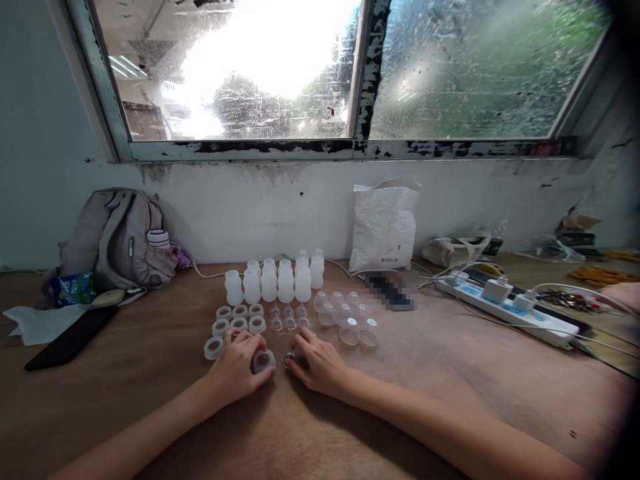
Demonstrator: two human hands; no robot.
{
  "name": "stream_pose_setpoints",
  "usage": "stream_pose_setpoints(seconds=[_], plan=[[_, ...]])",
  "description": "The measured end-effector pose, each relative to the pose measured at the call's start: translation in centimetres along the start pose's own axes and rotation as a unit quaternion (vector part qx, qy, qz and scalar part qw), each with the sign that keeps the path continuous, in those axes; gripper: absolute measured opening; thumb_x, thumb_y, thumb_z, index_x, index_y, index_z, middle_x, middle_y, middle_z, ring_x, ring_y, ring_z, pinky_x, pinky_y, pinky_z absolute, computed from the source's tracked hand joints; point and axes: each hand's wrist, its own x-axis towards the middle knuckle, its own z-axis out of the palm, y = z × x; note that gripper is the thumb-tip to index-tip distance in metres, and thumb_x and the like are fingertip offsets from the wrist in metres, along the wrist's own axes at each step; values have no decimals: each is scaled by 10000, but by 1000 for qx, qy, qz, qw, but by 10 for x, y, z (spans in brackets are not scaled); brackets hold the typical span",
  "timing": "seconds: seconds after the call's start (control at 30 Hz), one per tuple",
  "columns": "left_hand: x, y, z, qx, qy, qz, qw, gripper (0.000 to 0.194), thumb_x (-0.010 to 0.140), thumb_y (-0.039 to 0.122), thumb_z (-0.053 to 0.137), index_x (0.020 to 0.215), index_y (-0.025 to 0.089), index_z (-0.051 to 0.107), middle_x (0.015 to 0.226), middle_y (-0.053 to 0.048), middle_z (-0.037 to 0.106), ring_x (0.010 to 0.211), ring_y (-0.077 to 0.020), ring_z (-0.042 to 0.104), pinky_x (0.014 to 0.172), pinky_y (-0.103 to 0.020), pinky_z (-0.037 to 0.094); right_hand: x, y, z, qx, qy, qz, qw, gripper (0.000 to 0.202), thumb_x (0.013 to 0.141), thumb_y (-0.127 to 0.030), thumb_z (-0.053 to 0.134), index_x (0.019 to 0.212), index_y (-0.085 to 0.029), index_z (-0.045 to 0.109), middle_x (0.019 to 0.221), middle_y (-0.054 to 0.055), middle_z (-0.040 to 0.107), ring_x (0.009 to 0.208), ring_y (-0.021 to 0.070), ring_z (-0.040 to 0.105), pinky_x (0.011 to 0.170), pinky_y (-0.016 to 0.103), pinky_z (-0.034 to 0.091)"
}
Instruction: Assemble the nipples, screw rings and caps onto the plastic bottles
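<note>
My left hand [239, 363] is closed around a translucent ring collar [263, 361] just above the tabletop or on it; I cannot tell which. Fingers and thumb of my right hand [320, 361] pinch a small clear bottle nipple [289, 361], partly hidden by them. Beyond my left hand lie rows of ring collars [240, 311]. Clear nipples [275, 313] stand in rows at the middle. Past my right hand are several clear dome caps [349, 331]. Frosted baby bottles [269, 281] stand upright behind these rows, two of them with tops on.
A grey backpack [117, 240] leans at the left wall, with a black phone-like slab [73, 339] before it. A white plastic bag [384, 227] stands at the back. On the right lies a power strip [510, 310] with cables; another person's hand [623, 293] shows at the far right.
</note>
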Motion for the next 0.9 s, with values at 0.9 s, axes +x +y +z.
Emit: stream_pose_setpoints(seconds=[0.9], plan=[[14,21,24,-195,96,19,976,319,723,280,607,1011,205,492,969,-52,584,873,-194,549,743,-321,464,5,-5,1,499,48,61,863,287,694,-121,528,945,-197,413,803,4,525,691,116,515,555,205,423]])
